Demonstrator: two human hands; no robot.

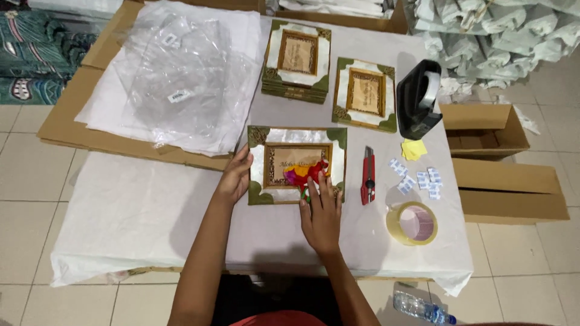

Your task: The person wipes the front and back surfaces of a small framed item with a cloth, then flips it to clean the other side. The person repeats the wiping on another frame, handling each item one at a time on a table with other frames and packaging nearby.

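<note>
A square picture frame (261, 140) with green corners and pearly borders lies on white paper in front of me. My left hand (234, 177) rests against the frame's left edge, fingers touching it. My right hand (320, 214) lies flat at the frame's lower right, fingertips on a small colourful red, yellow and purple piece (305, 172) sitting on the frame's wooden centre. Neither hand grips anything.
A stack of similar frames (297, 57) and one single frame (365, 93) lie farther back. A black tape dispenser (418, 99), red utility knife (367, 175), yellow notes (413, 149), small labels (417, 178) and a tape roll (411, 223) sit right. Clear plastic bags (175, 78) lie left; cardboard boxes (501, 163) stand right.
</note>
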